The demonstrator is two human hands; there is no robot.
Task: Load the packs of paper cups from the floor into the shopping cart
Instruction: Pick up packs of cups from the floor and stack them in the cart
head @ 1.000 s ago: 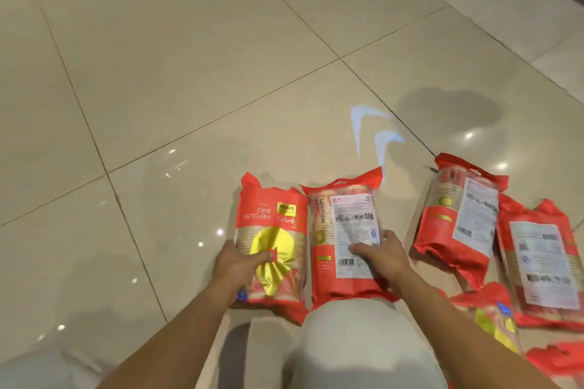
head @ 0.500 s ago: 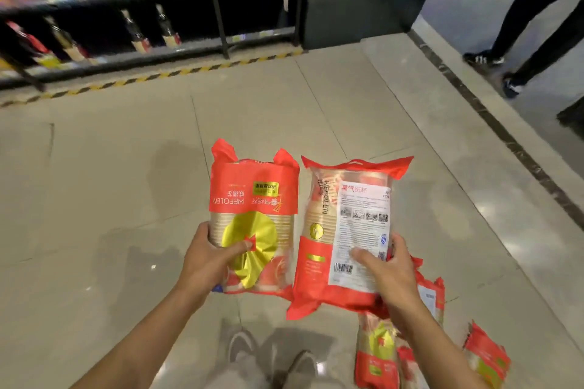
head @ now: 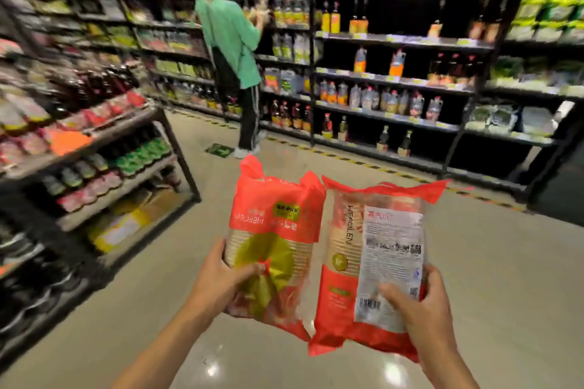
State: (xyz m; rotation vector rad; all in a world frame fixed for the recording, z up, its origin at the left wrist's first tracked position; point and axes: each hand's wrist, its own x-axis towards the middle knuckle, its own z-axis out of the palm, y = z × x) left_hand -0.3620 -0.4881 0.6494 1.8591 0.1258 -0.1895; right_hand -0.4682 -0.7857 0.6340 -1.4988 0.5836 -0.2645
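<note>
Only the person's two arms show. The left hand (head: pixel 221 281) is bare, and the left forearm (head: pixel 172 347) behind it is uncovered skin down to the lower edge of the view. The right hand (head: pixel 423 309), to the right of the left hand and well apart from it, is bare too. The right forearm (head: pixel 442 366) is equally uncovered, though a shorter stretch of it shows. Both forearms are lean and narrow toward the wrists. Knuckles and thumbs can be made out on both hands. The fingernails are too blurred to describe.
</note>
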